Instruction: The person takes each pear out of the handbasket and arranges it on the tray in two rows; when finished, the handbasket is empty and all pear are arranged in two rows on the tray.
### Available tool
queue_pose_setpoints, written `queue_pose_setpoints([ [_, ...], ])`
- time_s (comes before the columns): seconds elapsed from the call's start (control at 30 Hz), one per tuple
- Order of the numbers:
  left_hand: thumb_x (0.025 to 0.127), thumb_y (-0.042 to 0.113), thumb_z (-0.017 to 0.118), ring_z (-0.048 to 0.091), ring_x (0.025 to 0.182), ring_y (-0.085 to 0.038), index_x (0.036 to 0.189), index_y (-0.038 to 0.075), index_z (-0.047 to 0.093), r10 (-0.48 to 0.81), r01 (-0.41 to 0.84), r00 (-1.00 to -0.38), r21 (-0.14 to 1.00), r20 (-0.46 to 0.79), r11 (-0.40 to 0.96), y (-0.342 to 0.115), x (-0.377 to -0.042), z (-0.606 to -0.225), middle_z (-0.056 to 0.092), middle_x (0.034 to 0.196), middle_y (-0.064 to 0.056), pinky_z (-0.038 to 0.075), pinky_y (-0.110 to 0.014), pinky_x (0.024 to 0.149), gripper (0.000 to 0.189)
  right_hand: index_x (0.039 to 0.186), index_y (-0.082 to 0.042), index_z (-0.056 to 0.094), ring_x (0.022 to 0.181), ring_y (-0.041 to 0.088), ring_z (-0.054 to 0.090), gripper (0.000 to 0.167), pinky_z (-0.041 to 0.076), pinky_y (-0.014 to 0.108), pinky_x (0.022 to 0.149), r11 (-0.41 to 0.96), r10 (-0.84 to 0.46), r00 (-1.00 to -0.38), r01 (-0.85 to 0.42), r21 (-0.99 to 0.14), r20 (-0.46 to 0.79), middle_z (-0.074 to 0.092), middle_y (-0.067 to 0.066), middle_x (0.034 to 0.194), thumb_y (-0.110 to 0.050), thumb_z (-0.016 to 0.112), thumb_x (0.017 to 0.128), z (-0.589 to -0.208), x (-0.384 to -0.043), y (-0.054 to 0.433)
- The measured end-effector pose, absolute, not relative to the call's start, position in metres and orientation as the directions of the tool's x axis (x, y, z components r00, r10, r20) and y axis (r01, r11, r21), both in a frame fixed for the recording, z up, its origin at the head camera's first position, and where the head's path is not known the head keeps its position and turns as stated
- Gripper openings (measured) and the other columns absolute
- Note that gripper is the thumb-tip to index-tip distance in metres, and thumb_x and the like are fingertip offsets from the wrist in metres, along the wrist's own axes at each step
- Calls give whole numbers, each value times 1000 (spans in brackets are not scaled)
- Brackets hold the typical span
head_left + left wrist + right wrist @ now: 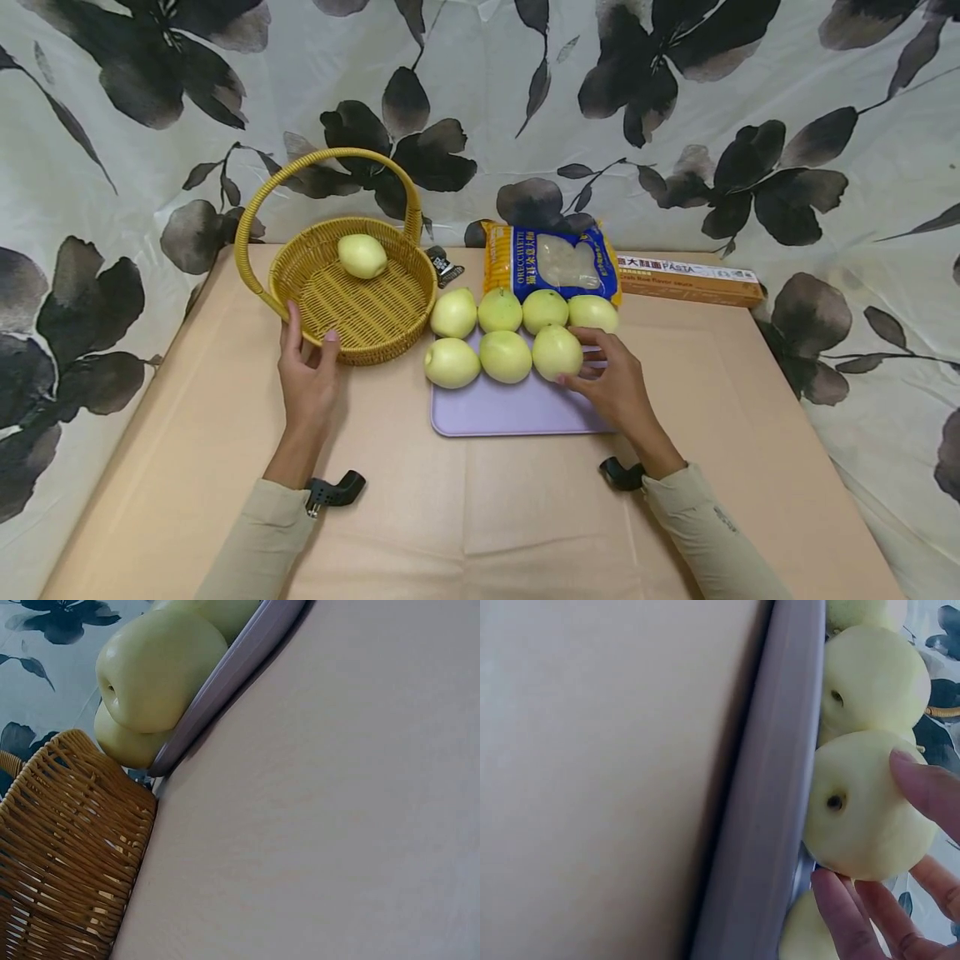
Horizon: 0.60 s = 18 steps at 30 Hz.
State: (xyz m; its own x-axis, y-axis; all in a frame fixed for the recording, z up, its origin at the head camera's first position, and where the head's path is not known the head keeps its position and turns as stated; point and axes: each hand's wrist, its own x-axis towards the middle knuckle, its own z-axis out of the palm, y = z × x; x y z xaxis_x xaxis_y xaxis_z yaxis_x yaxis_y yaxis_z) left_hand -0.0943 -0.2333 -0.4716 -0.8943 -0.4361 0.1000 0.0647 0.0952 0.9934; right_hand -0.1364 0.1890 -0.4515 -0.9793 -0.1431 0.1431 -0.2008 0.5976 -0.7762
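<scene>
A yellow wicker basket (pixel 408 333) with a tall handle stands at the left, one pale green pear (pixel 362 256) inside it. My left hand (pixel 309 379) holds the basket's near left side, thumb and fingers at the rim; the left wrist view shows the woven wall (pixel 75 847) but not the hand. On a lilac tray (pixel 510 414) more pears (pixel 506 357) sit in two rows. With thumb and fingers my right hand (pixel 611 379) grips the pear (pixel 557 351) at the front row's right end. That pear (pixel 870 817) shows its dark hollow in the right wrist view.
Behind the tray lies a blue and yellow pasta bag (pixel 558 260), with a long brown pasta box (pixel 690 281) to its right. A small black packet (pixel 444 267) lies beside the basket. A floral cloth (pixel 480 100) hangs behind the table (pixel 465 517).
</scene>
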Motion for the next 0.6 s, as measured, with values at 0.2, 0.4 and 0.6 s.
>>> queue_pose_setpoints([
  [0.2,111,22,57,27,163,-30,168,42,13,-437,60,-894,993,100,104,-234,-95,-472,2,179,14,33,-40,131,75,141,-13,65,118,34,72,71,64,44,96,559,-143,-981,-190,-807,132,69,10,138,-9,96,78,-450,-133,194],
  [0.4,111,22,57,26,163,-31,168,43,13,-433,66,-896,993,103,101,-233,-95,-472,1,180,13,32,-41,131,75,140,-9,65,127,34,67,70,61,49,102,573,-144,-972,-233,-786,184,69,11,140,-8,96,77,-444,-131,195],
  [0.6,111,22,56,26,163,-30,167,45,12,-438,49,-895,993,90,104,-232,-95,-471,0,179,13,31,-42,132,75,141,-12,67,133,30,61,73,55,54,110,596,-157,-933,-351,-722,324,67,10,141,-18,99,75,-425,-132,171],
])
